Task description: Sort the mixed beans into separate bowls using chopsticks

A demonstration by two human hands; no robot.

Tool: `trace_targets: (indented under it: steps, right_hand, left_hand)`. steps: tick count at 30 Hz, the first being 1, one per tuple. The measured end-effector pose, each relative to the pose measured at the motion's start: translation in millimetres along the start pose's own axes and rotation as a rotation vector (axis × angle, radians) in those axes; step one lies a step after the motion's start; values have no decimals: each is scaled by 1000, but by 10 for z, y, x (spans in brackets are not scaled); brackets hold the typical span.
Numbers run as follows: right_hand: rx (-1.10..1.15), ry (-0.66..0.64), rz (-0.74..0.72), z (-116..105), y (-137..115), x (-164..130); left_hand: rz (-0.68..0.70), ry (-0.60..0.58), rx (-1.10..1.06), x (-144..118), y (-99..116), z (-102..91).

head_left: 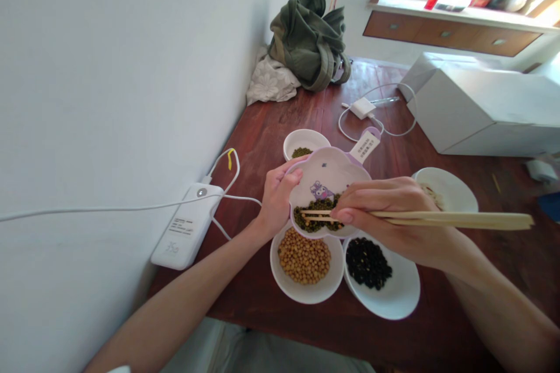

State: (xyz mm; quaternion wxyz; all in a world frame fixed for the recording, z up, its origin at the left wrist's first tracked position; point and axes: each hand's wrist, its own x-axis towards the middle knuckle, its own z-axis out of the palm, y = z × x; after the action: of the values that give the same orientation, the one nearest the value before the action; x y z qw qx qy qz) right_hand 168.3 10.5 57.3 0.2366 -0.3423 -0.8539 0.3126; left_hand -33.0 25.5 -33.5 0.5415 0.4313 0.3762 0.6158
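My left hand (280, 192) grips the left rim of a pale purple bowl (332, 166) with a cartoon figure inside and a short handle. The bowl is tilted, and mixed beans (317, 210), mostly green with some yellow ones, lie along its lower side. In my right hand (389, 210) is a pair of wooden chopsticks (459, 219), their tips among those beans. Below the purple bowl stand a white bowl of soybeans (305, 259) and a white bowl of black beans (368, 263). Behind it a white bowl (306, 139) holds green beans.
Another white bowl (459, 186) with pale pieces stands behind my right hand. A power bank (188, 227) with white cables lies by the wall. Farther back are a charger (363, 108), a green bag (310, 41) and a large white box (481, 105) on the wooden table.
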Motion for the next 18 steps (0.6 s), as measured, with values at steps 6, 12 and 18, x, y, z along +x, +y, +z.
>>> trace_targets:
  steps: [6, 12, 18]
  right_hand:
    - [13, 5, -15, -2, -3, -11]
    - [2, 23, -36, 12, 18, -28]
    - [2, 36, -46, 29, 11, -23]
  left_hand:
    - [-2, -16, -3, 2, -14, -8]
    - [-7, -34, -24, 1, -5, -4]
    - [3, -52, -37, 18, -11, -9]
